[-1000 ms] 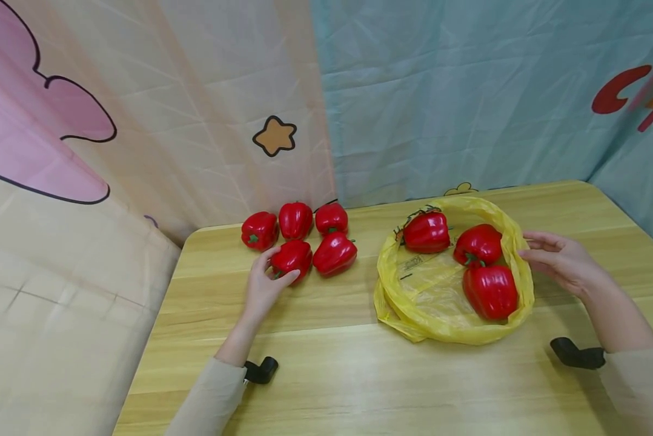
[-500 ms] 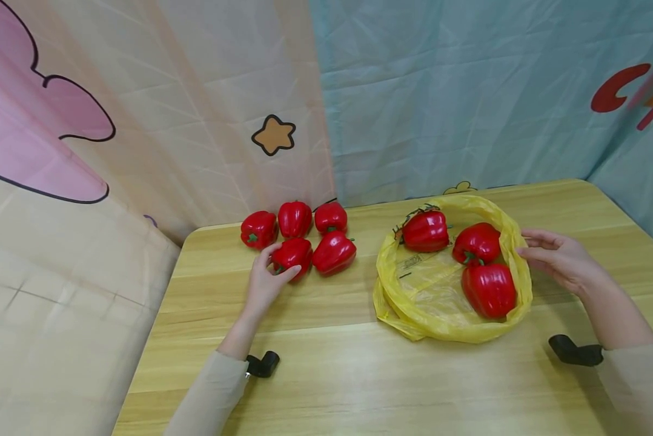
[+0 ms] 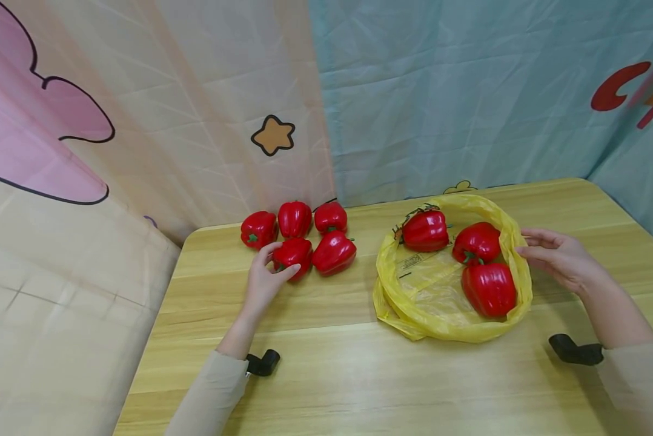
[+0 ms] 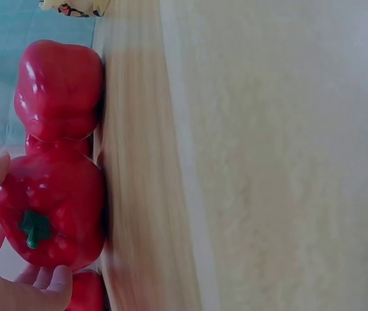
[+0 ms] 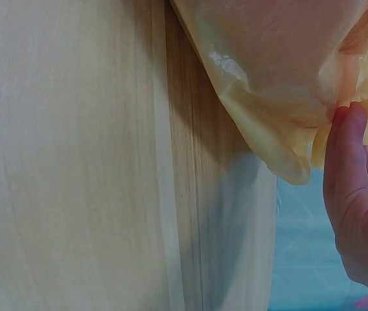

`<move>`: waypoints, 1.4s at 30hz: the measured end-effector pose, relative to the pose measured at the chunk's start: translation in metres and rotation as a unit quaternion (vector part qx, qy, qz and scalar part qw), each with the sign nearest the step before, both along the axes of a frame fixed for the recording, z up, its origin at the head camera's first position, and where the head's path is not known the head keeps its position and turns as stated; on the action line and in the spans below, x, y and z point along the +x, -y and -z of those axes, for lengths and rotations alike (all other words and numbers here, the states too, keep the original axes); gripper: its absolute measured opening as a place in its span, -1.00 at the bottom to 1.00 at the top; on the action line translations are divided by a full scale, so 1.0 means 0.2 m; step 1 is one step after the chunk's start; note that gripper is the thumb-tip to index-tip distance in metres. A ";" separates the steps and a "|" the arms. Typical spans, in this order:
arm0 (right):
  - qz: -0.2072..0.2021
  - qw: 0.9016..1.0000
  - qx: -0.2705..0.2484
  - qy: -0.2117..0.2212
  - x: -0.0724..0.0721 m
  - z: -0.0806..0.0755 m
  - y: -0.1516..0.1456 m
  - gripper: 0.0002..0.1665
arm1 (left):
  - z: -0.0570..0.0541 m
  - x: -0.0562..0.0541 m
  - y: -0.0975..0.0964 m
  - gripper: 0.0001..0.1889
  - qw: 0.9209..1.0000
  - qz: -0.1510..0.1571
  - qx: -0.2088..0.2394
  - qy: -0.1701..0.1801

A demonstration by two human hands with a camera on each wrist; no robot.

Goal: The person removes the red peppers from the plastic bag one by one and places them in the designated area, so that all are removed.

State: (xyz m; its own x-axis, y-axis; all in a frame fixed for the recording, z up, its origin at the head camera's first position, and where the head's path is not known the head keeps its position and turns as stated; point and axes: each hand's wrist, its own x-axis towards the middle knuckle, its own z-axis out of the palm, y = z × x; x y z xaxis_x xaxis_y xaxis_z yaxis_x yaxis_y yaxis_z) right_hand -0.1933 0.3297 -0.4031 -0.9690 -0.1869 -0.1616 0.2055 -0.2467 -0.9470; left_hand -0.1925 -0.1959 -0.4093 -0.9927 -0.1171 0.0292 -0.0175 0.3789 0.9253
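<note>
My left hand (image 3: 262,284) grips a red bell pepper (image 3: 295,257) at the front left of a small group on the table. In the left wrist view, thumb and fingers lie around this bell pepper (image 4: 61,201), its green stem facing the camera. On the right, my right hand (image 3: 561,260) pinches the rim of a yellow plastic bag (image 3: 452,333), rolled open on the table. The right wrist view shows the fingertips on the bag's edge (image 5: 291,162). Three red bell peppers lie inside the bag, one of them (image 3: 489,290) near the front.
Several more red bell peppers stand against the held one, including one to its right (image 3: 334,253) and one behind (image 3: 295,219). The wooden table (image 3: 359,375) ends at a printed curtain (image 3: 414,103) at the back. Black wrist mounts (image 3: 263,363) sit on both forearms.
My left thumb has shifted slightly farther up the bell pepper's near side. My right hand stays at the bag's rim, and the bag has not visibly moved.
</note>
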 end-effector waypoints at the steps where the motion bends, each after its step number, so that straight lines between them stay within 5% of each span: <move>1: -0.001 1.000 0.000 -0.002 0.00 0.00 0.00 -0.61 | 0.00 0.00 0.00 -0.37 1.000 0.000 -0.001 -0.001; 14: 0.000 1.000 0.000 0.002 0.01 -0.01 0.00 -0.61 | -0.07 0.02 -0.01 -0.39 1.000 -0.004 -0.021 -0.011; 23: 0.002 1.000 -0.002 0.007 0.01 -0.02 0.00 -0.61 | -0.17 0.05 -0.07 -0.39 0.999 0.018 -0.039 -0.023; 28: 0.001 1.000 0.002 0.005 0.00 -0.02 0.00 -0.60 | -0.21 0.08 -0.14 -0.40 0.998 0.043 -0.030 -0.028; 42: 0.005 1.000 0.015 0.007 0.01 -0.02 0.00 -0.59 | -0.19 0.08 -0.38 -0.41 0.989 0.131 -0.047 -0.052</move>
State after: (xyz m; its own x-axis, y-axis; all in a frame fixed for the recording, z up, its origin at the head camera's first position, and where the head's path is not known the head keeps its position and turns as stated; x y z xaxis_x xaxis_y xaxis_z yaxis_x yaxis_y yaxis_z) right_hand -0.1918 0.3293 -0.3987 -0.9685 -0.1717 -0.1804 0.2162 -0.2200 -0.9513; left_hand -0.1762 -0.1204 -0.3704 -0.9797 0.1521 0.1306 0.1857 0.4426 0.8773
